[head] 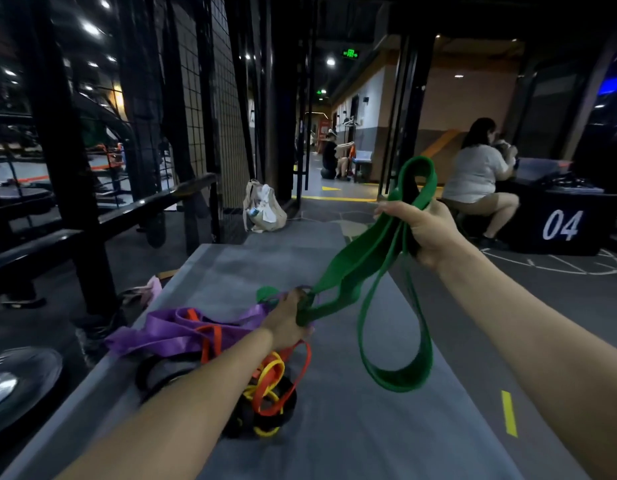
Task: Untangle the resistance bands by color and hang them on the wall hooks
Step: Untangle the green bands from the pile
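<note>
- Your right hand (426, 232) is raised, its fingers (386, 207) curled round the wide green rubber resistance band (365, 258); one loop dangles free below
- Your left hand (288, 322) grips the band's lower end, just above the tangled pile of purple, orange, yellow and black bands (210, 344) on the grey padded surface (334, 438)
- Pull hard and the green band may drag the pile off the surface; it could also snap back if it slips

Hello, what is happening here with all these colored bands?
A person is sorting a tangle of resistance bands on a grey platform. The right hand holds up the green band; the left hand grips its lower end by the pile. The purple band, orange band, yellow band and black band lie tangled. Nothing is hung yet.
</note>
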Tool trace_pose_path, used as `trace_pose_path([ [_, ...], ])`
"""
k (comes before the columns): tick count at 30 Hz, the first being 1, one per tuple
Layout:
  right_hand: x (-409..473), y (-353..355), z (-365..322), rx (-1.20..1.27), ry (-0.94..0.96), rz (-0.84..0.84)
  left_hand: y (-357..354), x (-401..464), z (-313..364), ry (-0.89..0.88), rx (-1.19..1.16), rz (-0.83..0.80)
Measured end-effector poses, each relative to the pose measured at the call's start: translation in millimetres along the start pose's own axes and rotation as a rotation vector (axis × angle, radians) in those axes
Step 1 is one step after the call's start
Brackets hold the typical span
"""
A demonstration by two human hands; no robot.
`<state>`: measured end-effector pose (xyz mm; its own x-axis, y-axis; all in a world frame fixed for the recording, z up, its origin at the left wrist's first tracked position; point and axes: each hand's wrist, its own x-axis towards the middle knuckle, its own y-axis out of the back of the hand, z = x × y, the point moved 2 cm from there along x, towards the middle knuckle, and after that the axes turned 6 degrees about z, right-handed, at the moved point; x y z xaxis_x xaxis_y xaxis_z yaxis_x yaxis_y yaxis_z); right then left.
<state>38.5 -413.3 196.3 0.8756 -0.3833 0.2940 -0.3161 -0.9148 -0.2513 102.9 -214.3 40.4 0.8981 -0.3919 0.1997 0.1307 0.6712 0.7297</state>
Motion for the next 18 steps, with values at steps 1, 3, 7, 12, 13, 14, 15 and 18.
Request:
trace_pose_path([
  [1,0,2,-1,0.006,-0.01,-0.014,-4,5,-3,-0.006,-0.047,0.011],
  [3,0,5,-2,0.009,-0.023,-0.033,-7,17,-7,-0.019,-0.062,0.077],
  [7,1,19,1,-0.05,-0.022,-0.032,-12,24,-4,0.043,0.078,-0.028],
  [12,2,31,10,-0.04,-0.062,-0.004,-25,20,-4,0.046,0.266,-0.179],
  [13,3,33,10,-0.043,-0.069,0.012,-24,20,-3,0.033,0.26,-0.168],
  [14,4,34,12,-0.048,-0.076,0.03,-21,20,-3,0.047,0.245,-0.143],
  [15,5,36,13,-0.059,-0.08,0.054,-16,21,-4,0.081,0.206,-0.102],
  [18,6,33,21,-0.114,-0.087,0.14,11,26,-3,0.159,0.06,0.07],
])
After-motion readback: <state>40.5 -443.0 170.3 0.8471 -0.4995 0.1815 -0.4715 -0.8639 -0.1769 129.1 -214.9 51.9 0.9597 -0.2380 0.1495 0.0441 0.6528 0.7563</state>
